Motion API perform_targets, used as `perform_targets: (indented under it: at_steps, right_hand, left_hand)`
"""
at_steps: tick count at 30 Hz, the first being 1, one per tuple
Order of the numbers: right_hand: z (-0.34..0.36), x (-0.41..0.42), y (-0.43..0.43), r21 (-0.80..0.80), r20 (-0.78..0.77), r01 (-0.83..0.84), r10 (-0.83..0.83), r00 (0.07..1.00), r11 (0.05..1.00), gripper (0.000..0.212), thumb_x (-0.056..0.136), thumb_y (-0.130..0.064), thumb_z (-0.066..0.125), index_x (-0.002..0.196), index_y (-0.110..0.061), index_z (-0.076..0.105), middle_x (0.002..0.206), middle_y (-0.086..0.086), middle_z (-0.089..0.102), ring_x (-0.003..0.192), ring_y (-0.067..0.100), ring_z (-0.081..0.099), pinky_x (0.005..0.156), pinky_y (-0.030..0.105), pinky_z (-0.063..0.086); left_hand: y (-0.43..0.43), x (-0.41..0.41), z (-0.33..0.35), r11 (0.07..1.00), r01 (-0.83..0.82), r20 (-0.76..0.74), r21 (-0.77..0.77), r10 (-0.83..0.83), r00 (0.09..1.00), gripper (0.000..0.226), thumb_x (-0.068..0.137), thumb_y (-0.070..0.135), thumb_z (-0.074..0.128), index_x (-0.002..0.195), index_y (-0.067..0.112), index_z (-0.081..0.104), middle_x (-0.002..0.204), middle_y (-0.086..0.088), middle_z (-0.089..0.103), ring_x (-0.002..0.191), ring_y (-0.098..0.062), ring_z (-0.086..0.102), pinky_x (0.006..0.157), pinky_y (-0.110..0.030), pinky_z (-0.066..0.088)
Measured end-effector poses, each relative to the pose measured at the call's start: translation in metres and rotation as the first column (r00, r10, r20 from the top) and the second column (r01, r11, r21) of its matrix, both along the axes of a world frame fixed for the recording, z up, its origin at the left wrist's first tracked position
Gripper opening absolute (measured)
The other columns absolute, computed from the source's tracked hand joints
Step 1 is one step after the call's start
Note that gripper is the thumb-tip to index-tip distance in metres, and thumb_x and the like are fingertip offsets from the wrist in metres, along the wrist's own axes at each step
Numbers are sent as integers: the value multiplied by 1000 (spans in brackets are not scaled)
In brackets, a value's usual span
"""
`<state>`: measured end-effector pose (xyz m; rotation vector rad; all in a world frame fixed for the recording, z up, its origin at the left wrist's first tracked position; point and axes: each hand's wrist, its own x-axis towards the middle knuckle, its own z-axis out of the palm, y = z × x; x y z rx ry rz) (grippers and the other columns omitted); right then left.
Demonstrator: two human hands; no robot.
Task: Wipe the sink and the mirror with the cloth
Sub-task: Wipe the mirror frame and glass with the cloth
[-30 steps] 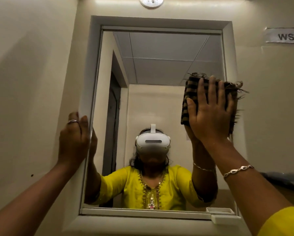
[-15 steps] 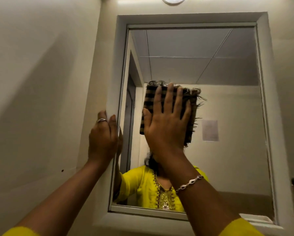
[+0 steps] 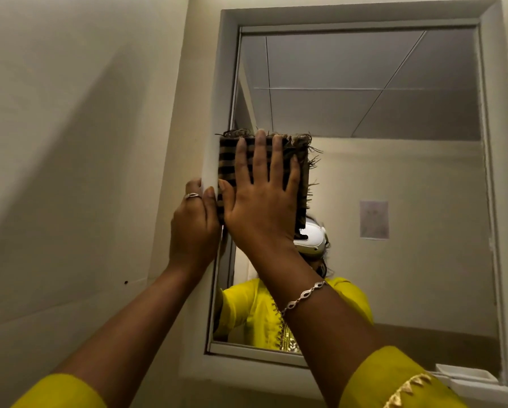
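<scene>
- The right hand (image 3: pixel 261 201) lies flat on a folded, dark striped cloth (image 3: pixel 232 160), palm down, fingers spread and pointing up; it presses the cloth against the mirror (image 3: pixel 379 128) rather than pinching it.
- The cloth sits at the mirror's left edge, about mid-height, its frayed fringe showing along the top and right side. Its left border touches or slightly overlaps the inner line of the pale mirror frame (image 3: pixel 217 83).
- The cloth's long axis runs roughly vertical, in line with the frame's left upright.
- The left hand (image 3: pixel 193 228) curls around that upright just left of the cloth and a little lower, fingers closed on the frame's edge, a ring (image 3: pixel 192 196) on one finger. It appears to brace the body or steady the frame; it holds no cloth.
- From the cloth, nearly all uncleaned-looking glass lies to the right and above; there is no glass further left. The judgement follows that the coming stroke must run rightward, up or down along the edge, led by the right hand, which alone carries the cloth.
- A bracelet (image 3: pixel 302 298) circles the right wrist.
- The sink is not in view, so its state cannot be told.
</scene>
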<state>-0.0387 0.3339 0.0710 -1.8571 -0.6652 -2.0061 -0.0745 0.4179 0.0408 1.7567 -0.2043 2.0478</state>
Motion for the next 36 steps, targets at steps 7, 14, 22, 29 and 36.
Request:
perform_targets:
  at_steps: [7, 14, 22, 29, 36]
  right_hand:
    - [-5, 11, -33, -56, 40, -87, 89, 995, 995, 58, 92, -44, 28, 143, -16, 31, 152, 11, 28, 141, 31, 20, 111, 47, 9]
    - [-11, 26, -85, -34, 34, -53, 54, 998, 998, 58, 92, -45, 29, 143, -17, 31, 151, 11, 29, 141, 31, 21, 111, 45, 9]
    - [-16, 47, -152, -1, 20, 13, -13, 1000, 1000, 58, 94, -45, 29, 144, -17, 29, 152, 11, 27, 141, 30, 19, 112, 43, 8]
    - [-19, 62, -206, 12, -22, 80, -80, 997, 997, 58, 95, -46, 23, 146, -20, 24, 154, 8, 22, 142, 27, 15, 113, 41, 8]
    - [-24, 68, -226, 95, -61, 141, -135, 989, 986, 58, 95, -48, 17, 147, -21, 22, 154, 8, 21, 143, 27, 16, 114, 43, 8]
  left_hand:
    - [-4, -1, 1, 995, -92, 7, -23, 92, 996, 26, 98, 18, 33, 102, -4, 48, 58, 6, 43, 49, -7, 47, 44, -12, 40]
    - [-9, -5, 0, 992, -125, -8, -34, 125, 992, 24, 98, 14, 33, 99, -6, 47, 57, 8, 39, 48, -6, 43, 47, -6, 40]
    - [-15, -11, -7, 981, -190, -50, -38, 188, 981, 26, 98, 14, 33, 100, -7, 47, 58, 2, 40, 47, -10, 36, 45, -11, 38]
    - [-5, -13, -32, 947, -321, -123, 20, 321, 939, 35, 97, 25, 29, 99, -5, 47, 63, -28, 53, 47, -26, 42, 45, -27, 31]
    - [-13, -15, -60, 979, -199, -173, -46, 189, 967, 38, 95, 25, 29, 102, -9, 46, 58, -12, 44, 42, -18, 36, 39, -21, 31]
